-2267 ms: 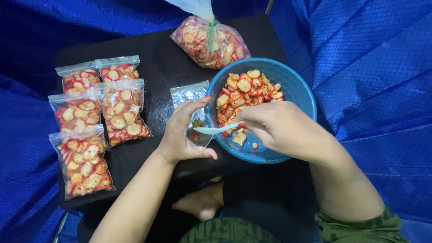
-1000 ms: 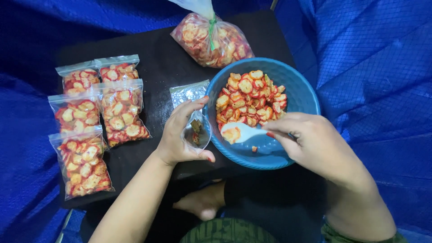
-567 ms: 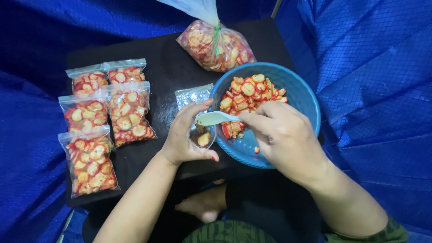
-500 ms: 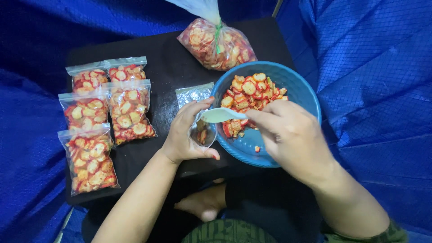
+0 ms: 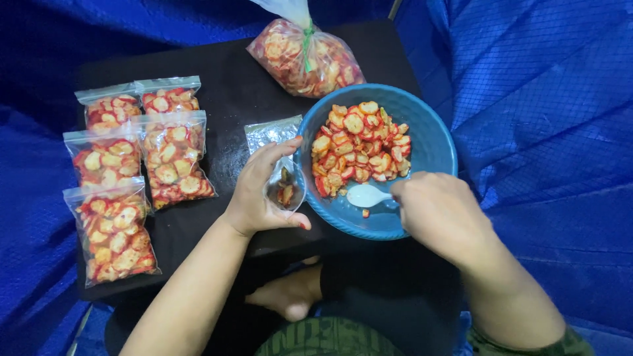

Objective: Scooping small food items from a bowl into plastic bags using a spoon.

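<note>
My left hand [image 5: 260, 191] holds a small clear zip bag [image 5: 280, 161] open beside a blue bowl [image 5: 432, 148]; a few red-and-yellow chips lie inside the bag. The bowl holds a heap of the same chips [image 5: 359, 148]. My right hand [image 5: 438, 214] grips a white spoon [image 5: 366, 195], whose empty scoop rests inside the bowl near its front wall, just below the heap.
Several filled zip bags [image 5: 142, 168] lie in rows on the left of the black table [image 5: 224, 99]. A large tied clear bag of chips [image 5: 306, 59] sits behind the bowl. Blue tarp [image 5: 541, 132] surrounds the table. My bare foot [image 5: 290, 300] shows under the table's near edge.
The spoon, held at the small bag's mouth half a second ago, has swung back down into the bowl and is empty. More chips show in the small bag. My left hand stayed put.
</note>
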